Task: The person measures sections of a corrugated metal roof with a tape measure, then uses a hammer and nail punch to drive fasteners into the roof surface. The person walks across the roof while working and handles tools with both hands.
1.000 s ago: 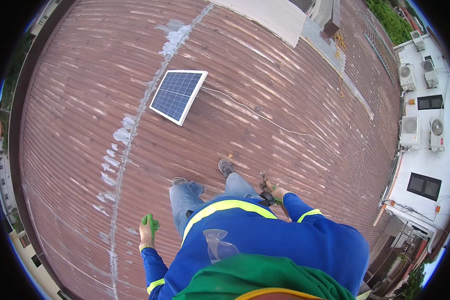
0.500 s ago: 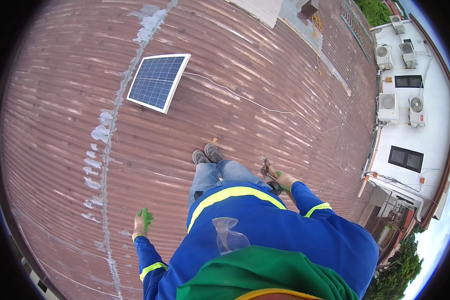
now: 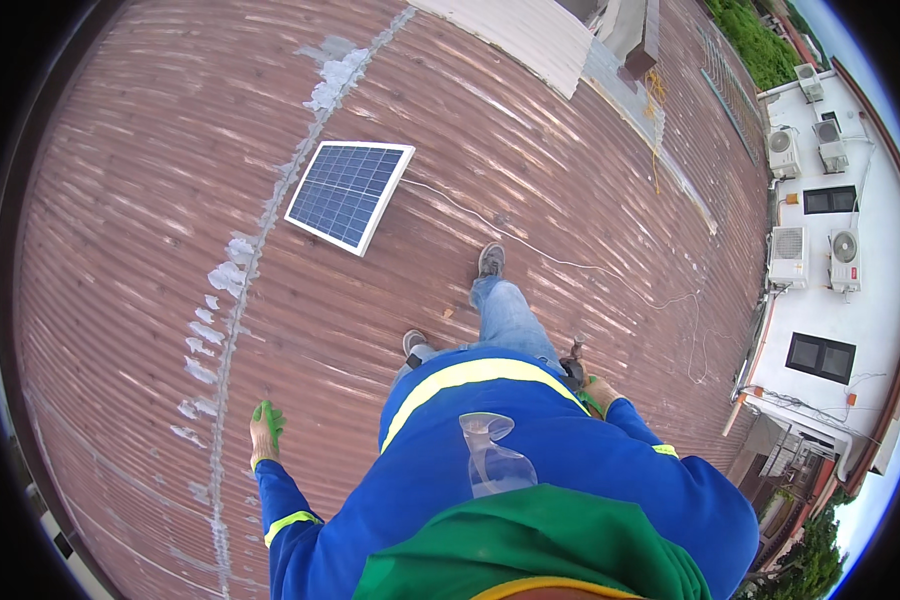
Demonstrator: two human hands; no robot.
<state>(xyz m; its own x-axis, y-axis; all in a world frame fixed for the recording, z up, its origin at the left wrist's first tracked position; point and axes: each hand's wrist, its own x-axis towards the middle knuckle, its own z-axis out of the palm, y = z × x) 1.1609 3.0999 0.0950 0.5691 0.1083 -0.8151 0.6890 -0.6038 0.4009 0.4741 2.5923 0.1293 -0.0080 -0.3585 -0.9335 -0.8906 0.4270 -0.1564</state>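
Note:
I stand on a rusty corrugated metal roof (image 3: 150, 200). My left hand (image 3: 265, 432), in a tan and green glove, hangs out to my side over the roof with nothing in it and its fingers loosely apart. At my hip, my right hand (image 3: 597, 392), gloved the same way, is closed on a small dark tool (image 3: 573, 360). A small blue solar panel (image 3: 348, 193) in a white frame lies on the roof ahead of my feet. My leading shoe (image 3: 490, 259) is set down to the right of the panel, the other shoe (image 3: 414, 342) behind it.
A thin white cable (image 3: 560, 262) runs from the panel across the roof to the right edge. A patched seam with white sealant blotches (image 3: 232, 250) runs down the left side. A white building with air-conditioning units (image 3: 830, 250) stands beyond the right edge, and a pale sheet (image 3: 530, 30) lies at the top.
I have taken a step toward the solar panel, with one leg now stretched forward. My left hand has swung out a little; the right hand still grips the tool.

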